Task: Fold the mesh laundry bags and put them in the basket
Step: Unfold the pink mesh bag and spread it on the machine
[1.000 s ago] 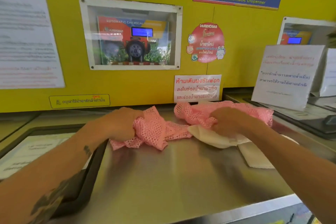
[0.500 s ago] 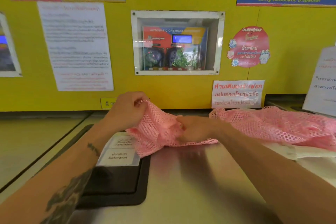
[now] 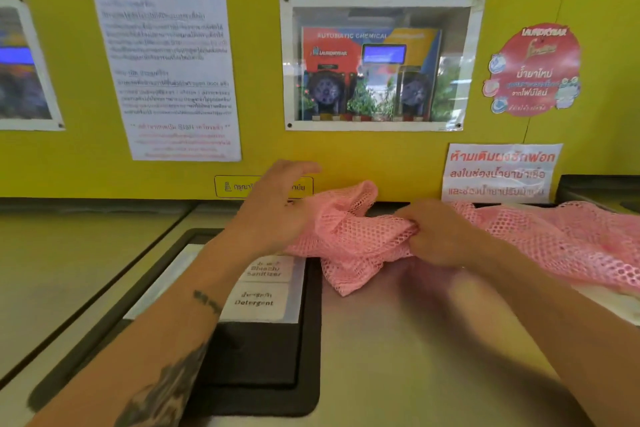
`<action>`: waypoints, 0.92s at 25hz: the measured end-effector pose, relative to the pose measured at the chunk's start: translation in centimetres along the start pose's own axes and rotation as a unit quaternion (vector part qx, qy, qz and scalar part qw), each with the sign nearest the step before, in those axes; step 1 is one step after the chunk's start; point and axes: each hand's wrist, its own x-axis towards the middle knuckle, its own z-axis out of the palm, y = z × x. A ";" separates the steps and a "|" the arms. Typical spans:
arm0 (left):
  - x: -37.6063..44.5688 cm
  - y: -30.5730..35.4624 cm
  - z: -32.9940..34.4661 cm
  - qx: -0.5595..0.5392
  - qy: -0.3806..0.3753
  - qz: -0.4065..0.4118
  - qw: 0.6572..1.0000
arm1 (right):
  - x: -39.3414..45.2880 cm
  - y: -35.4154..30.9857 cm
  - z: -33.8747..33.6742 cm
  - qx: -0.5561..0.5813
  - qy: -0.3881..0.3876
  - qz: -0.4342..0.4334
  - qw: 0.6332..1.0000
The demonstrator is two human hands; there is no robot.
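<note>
Right of detergent drawer [image 3: 256, 291], both hands on same pink mesh bag [image 3: 349, 246]. Left hand [image 3: 277, 215] loose, fingers spread, resting on bag's left end; right hand [image 3: 440, 236] pinching its bunched middle. Bag's long axis runs left-right across tabletop [image 3: 398, 357], rest trailing right, so guessing right hand's closer for fold-over.

The steel top [image 3: 398, 350] fills the lower half of the frame, below the yellow panel. A black tray [image 3: 263, 388] with white labels [image 3: 258, 288] sits recessed at lower centre-left. A pink mesh bag [image 3: 353, 253] lies bunched at centre, partly over the tray's upper right corner; a second pink bag [image 3: 561, 243] spreads at right over a white item [image 3: 620, 305] at the frame edge.
</note>
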 end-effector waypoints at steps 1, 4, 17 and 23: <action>-0.2 0.5 0.6 0.027 -0.082 -0.002 0.996 | -0.1 0.0 0.0 -0.011 -0.009 -0.009 1.000; -0.7 -0.7 1.7 0.186 -0.246 -0.057 0.950 | -0.4 0.4 0.1 -0.016 -0.052 -0.014 0.998; -0.8 0.8 0.4 0.085 0.079 0.080 0.990 | -2.2 -2.8 0.2 0.063 -0.080 0.020 0.995; -1.2 -1.4 1.6 0.255 -0.253 -0.101 0.928 | -2.1 -2.5 -0.7 0.027 0.091 -0.003 0.995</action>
